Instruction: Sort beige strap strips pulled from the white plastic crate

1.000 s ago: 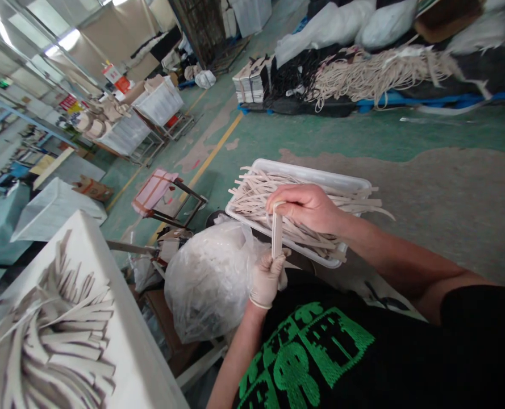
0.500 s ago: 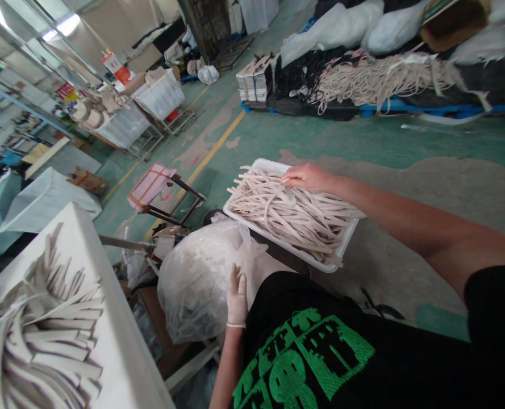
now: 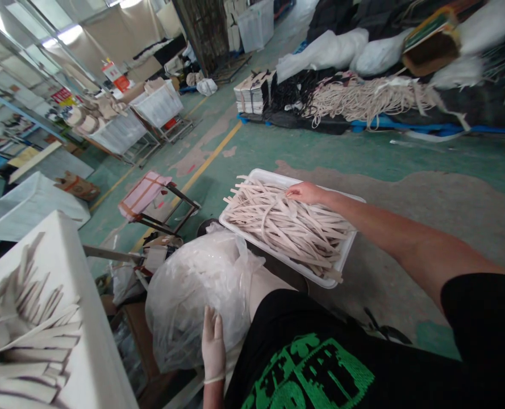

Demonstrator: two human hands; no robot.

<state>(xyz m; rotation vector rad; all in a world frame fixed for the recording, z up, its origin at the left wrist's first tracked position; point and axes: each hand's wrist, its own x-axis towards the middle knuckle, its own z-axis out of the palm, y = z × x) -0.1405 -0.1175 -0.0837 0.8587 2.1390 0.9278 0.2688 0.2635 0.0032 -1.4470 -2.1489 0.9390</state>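
Observation:
A white plastic tray (image 3: 284, 262) is heaped with long, flat beige strips (image 3: 273, 221). Over the far side of the heap is my right hand (image 3: 307, 193), bare, its fingertips pinched together against the strips. Whatever lies between those fingertips is too small to make out. My left hand (image 3: 213, 346) wears a pale glove or finger covers and is held open, fingers up and apart from any strip. Beside it bulges a clear plastic bag (image 3: 192, 295) with whitish contents.
At left, a white-topped table (image 3: 94, 341) bears more pale strips (image 3: 26, 346). Beyond the tray stands a pink-covered stool (image 3: 145, 193). Wheeled bins (image 3: 120, 132) are at the far left. Cord bundles (image 3: 363, 101) and plastic bags lie on a blue pallet (image 3: 439, 135) at the back right.
The view has shifted, so the tray sits slightly lower and further left. My left hand has moved down and left. My right hand remains over the strips, fingers drawn more tightly together.

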